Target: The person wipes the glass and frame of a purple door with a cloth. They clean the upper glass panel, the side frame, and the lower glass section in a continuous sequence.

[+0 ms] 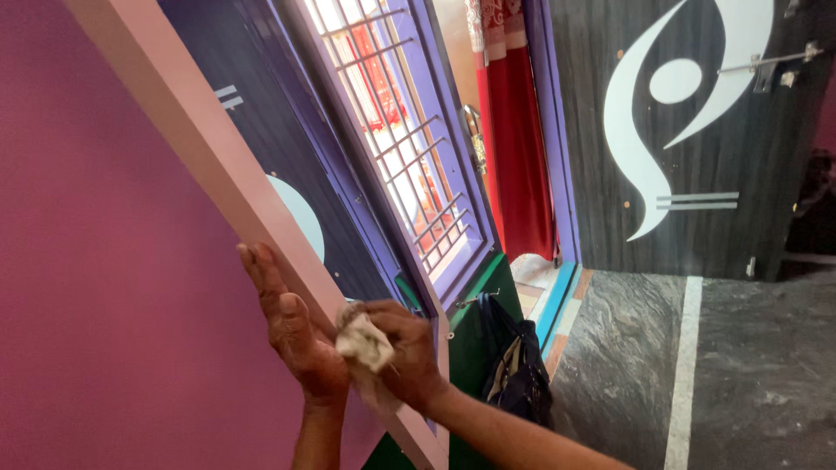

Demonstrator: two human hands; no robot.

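Hands: left (pixel 292 335) flat on the pink wall edge (pixel 218 165); right (pixel 405 352) pinches a crumpled white cloth (pixel 364 341) (I'd wipe firmly).

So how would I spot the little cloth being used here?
Start at the big magenta wall and follow its pale pink edge strip downward. Where two hands meet on it, the right hand holds a crumpled whitish rag, the only pale, wrinkled thing there, beside the flat left hand.
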